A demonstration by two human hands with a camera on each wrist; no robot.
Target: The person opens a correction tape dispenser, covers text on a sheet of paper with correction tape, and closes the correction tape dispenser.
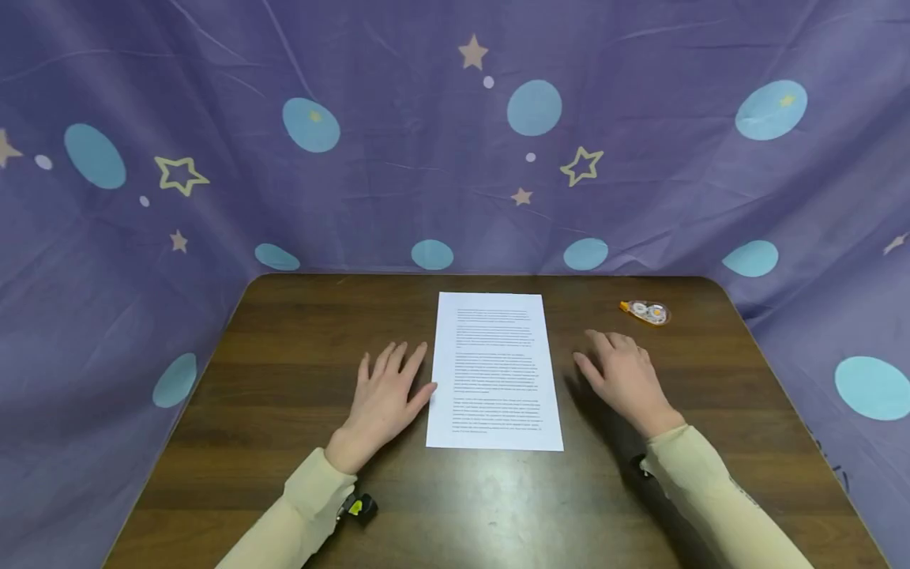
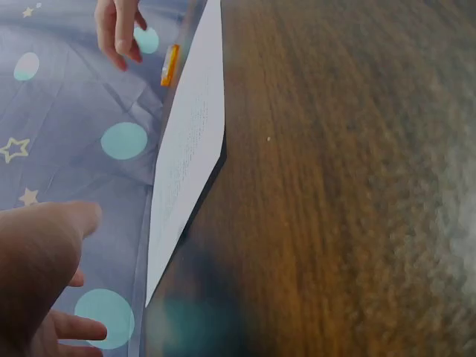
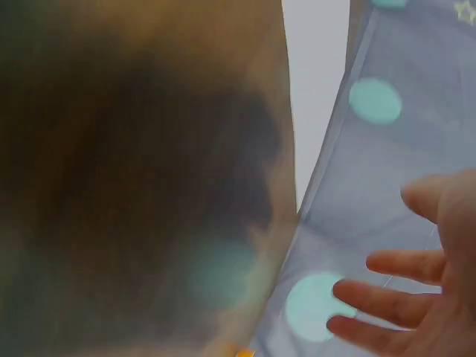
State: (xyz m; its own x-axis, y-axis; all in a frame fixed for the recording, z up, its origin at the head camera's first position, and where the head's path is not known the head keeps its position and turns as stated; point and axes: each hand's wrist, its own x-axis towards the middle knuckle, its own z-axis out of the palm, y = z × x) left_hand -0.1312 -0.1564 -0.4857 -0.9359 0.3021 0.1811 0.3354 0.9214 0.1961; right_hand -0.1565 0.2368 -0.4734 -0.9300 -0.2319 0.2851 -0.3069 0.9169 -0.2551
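A white sheet of printed paper lies flat on the brown wooden table. Just left of the sheet is my left hand, fingers spread, with the thumb tip at the paper's left edge; whether it touches cannot be told. My right hand hovers over the table to the right of the sheet, its fingers relaxed and holding nothing. Beyond that hand, near the far right corner, lies a correction tape with a clear body and an orange tip. The left wrist view also shows the correction tape past the paper.
A purple curtain with blue dots and stars surrounds the table's back and sides. Dark wrist devices sit at the beige sleeves. The table's far edge runs close to the curtain.
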